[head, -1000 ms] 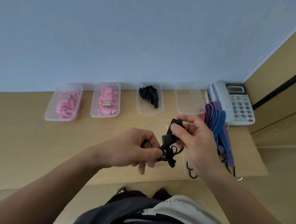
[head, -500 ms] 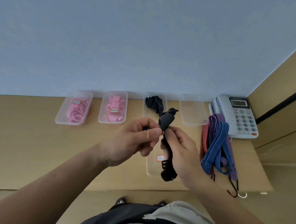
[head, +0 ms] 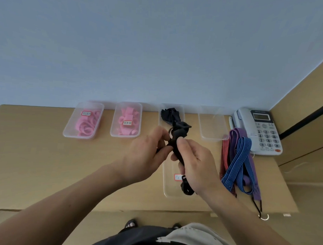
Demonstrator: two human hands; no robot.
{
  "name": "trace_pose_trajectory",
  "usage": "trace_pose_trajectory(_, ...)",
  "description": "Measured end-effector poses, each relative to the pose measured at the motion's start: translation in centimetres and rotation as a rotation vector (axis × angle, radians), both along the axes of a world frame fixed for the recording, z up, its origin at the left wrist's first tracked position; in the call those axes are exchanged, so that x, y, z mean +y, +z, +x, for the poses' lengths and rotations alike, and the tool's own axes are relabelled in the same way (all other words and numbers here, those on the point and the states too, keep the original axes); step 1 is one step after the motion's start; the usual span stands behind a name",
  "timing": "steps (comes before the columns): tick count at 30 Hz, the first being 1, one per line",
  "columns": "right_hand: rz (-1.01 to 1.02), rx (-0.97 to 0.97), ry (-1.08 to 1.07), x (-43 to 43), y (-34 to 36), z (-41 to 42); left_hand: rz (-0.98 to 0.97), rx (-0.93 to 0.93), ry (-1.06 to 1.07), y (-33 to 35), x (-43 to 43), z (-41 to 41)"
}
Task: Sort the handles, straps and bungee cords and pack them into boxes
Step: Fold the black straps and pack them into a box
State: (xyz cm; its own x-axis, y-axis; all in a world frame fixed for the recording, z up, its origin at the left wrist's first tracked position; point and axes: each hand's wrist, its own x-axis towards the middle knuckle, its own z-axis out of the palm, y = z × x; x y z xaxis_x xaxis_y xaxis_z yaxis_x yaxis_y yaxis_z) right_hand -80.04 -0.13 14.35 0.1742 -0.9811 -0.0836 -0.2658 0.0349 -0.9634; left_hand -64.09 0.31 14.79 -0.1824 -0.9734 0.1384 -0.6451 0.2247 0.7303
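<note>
1. Your left hand (head: pixel 146 154) and right hand (head: pixel 197 165) meet above the light wooden desk (head: pixel 36 163), both gripping one black webbing strap with a plastic buckle (head: pixel 178 141).
2. Your left fingers are curled round the strap's upper part, just below the bunched buckle end.
3. Your right thumb and fingers pinch the strap just beside the left hand. The rest of it runs down behind your right palm, and its loose end hangs out below.
4. That loose end hangs over a clear plastic box with a red-bordered label (head: pixel 166 188), which lies on the desk under your hands.
5. Four more clear plastic boxes line the wall. From the left: one with pink rings (head: pixel 77 136), one with pink handles (head: pixel 124 136), one with black straps (head: pixel 183 112), and a fourth (head: pixel 212 127) beside the white desk telephone (head: pixel 261 129).
6. A bundle of red, purple and blue striped bungee cords (head: pixel 238 161) lies on the desk to your right, touching the telephone's front, with its hooks reaching over the near edge.
</note>
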Motion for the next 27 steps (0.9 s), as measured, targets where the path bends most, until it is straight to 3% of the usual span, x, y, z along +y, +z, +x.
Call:
trace_pose_trajectory(4,0.036,0.045,-0.011,-0.2,-0.1,0.4,-0.303,-0.38,-0.074,0.3,-0.1,-0.1)
trace_pose_trajectory(6,0.059,0.003,-0.053,-0.4,-0.2,0.4,-0.37,-0.474,-0.109,0.6,-0.1,0.1)
trace_pose_trajectory(15,-0.033,-0.007,-0.102,0.9,-0.1,0.1,-0.408,-0.388,-0.13,-0.7,1.4,-0.2)
trace_pose_trajectory(18,-0.058,-0.003,-0.149,1.1,-0.3,-0.2,-0.136,-0.093,-0.05,-0.2,2.1,-0.7)
trace_pose_trajectory(23,-0.057,-0.296,-0.155,1.2,0.4,-1.0,0.734,0.739,-0.121,2.0,1.6,0.3)
trace_pose_trajectory(25,-0.063,-0.29,-0.105,1.4,0.4,-1.1,0.887,0.877,-0.224,2.3,1.9,0.6)
trace_pose_trajectory(27,-0.046,-0.302,-0.077,1.7,0.3,-1.0,0.853,0.962,-0.27,2.2,2.2,0.3)
